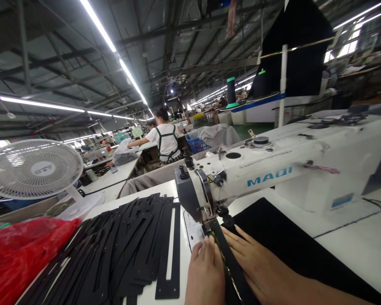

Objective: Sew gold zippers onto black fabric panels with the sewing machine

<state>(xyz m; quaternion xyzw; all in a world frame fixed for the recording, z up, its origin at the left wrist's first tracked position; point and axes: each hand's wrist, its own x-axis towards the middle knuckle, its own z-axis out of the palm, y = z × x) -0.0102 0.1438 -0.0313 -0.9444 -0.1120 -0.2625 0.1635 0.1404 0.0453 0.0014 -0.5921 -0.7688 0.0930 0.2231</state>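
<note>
A narrow black strap [226, 254] runs from the bottom edge up under the presser foot of a white sewing machine [292, 169]. My left hand [205, 271] lies flat on the table just left of the strap, fingers together and touching its edge. On the strap's right side my right hand [257, 262] rests with fingers stretched out, pressing on the strap and on the black fabric [288, 241] under the machine arm. Neither hand grips anything.
A stack of several black cut pieces [120, 254] covers the table to the left. A red plastic bag [19, 254] and a white fan [33, 169] stand at the far left. Another person [165, 135] works at a table behind. Thread cones [231, 91] stand beyond the machine.
</note>
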